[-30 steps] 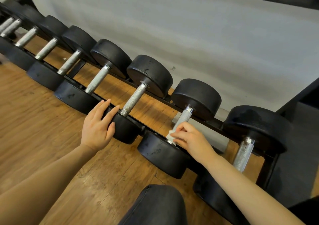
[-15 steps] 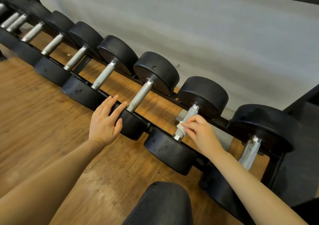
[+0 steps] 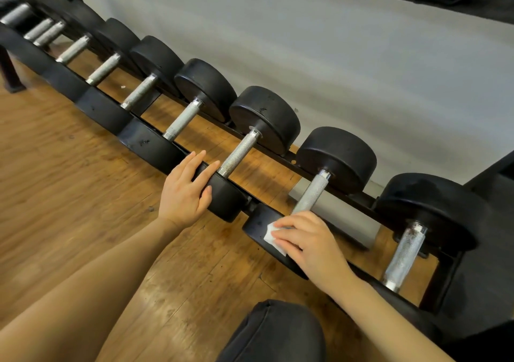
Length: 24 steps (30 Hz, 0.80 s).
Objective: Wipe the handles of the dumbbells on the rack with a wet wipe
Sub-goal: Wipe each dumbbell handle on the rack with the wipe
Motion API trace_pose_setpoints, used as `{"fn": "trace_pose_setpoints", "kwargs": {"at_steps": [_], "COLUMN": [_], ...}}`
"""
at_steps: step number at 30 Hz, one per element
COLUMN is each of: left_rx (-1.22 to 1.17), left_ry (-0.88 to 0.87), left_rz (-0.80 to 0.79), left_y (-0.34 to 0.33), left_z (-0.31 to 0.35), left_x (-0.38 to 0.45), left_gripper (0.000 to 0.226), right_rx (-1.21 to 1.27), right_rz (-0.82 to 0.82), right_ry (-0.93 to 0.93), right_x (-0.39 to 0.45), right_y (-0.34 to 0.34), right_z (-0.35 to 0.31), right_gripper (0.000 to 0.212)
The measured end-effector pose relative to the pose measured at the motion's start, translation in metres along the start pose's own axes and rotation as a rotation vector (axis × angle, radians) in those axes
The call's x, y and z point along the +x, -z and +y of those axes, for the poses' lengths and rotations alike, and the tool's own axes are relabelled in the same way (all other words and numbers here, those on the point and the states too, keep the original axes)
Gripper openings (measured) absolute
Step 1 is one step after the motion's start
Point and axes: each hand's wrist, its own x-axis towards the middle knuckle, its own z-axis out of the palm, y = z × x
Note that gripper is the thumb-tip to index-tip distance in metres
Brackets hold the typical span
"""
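a long black rack [image 3: 281, 150] held a row of dumbbells with round black rubber heads and rough, knurled metal handles, above a wooden floor [image 3: 69, 195]. the left hand [image 3: 185, 192] rested flat, fingers straight and relaxed, on the near head [image 3: 225, 197] of one dumbbell. to its right, the right hand [image 3: 308, 239] pressed a small white wet wipe [image 3: 271, 235] with curled fingers against the near head [image 3: 258, 222] of the next dumbbell, at the bottom of its handle [image 3: 313, 192]. half a second earlier the wipe was higher up that handle; now the bar lay bare.
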Motion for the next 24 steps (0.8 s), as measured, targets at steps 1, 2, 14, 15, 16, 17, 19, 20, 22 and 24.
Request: {"fn": "trace_pose_setpoints", "kwargs": {"at_steps": [1, 2, 14, 15, 16, 17, 19, 20, 22, 24], "left_rx": [0.005, 0.011, 0.077, 0.075, 0.072, 0.069, 0.066, 0.063, 0.043, 0.013], "left_ry": [0.002, 0.004, 0.028, 0.029, 0.028, 0.029, 0.036, 0.035, 0.035, 0.040], "left_rz": [-0.005, -0.009, -0.068, -0.071, -0.071, -0.070, -0.063, -0.060, -0.055, -0.052], "left_y": [0.001, 0.001, 0.006, 0.006, 0.006, 0.005, 0.004, 0.004, 0.003, 0.002], "left_z": [0.000, 0.000, 0.007, 0.006, 0.005, 0.004, 0.004, 0.004, 0.004, 0.003], "left_x": [0.000, 0.000, -0.002, -0.002, -0.002, -0.002, -0.002, -0.003, -0.003, -0.004], "left_gripper": [0.050, 0.050, 0.050, 0.050, 0.050, 0.050, 0.050, 0.050, 0.050, 0.049], "right_rx": [-0.012, -0.028, -0.103, -0.110, -0.125, -0.149, -0.185, -0.202, -0.242, -0.296], "right_rz": [-0.004, -0.015, -0.218, -0.227, -0.227, -0.216, -0.175, -0.149, -0.134, -0.118], "right_ry": [0.020, 0.044, 0.086, 0.084, 0.086, 0.096, 0.108, 0.107, 0.099, 0.095], "right_x": [0.001, 0.002, 0.058, 0.058, 0.057, 0.055, 0.046, 0.040, 0.025, 0.015], "right_y": [-0.001, -0.002, -0.021, -0.022, -0.023, -0.024, -0.023, -0.020, -0.016, -0.016], "right_z": [0.002, 0.003, -0.001, 0.000, 0.000, 0.000, -0.002, -0.004, -0.007, -0.011], "right_gripper": [0.019, 0.022, 0.037, 0.039, 0.039, 0.037, 0.031, 0.028, 0.029, 0.032]}}
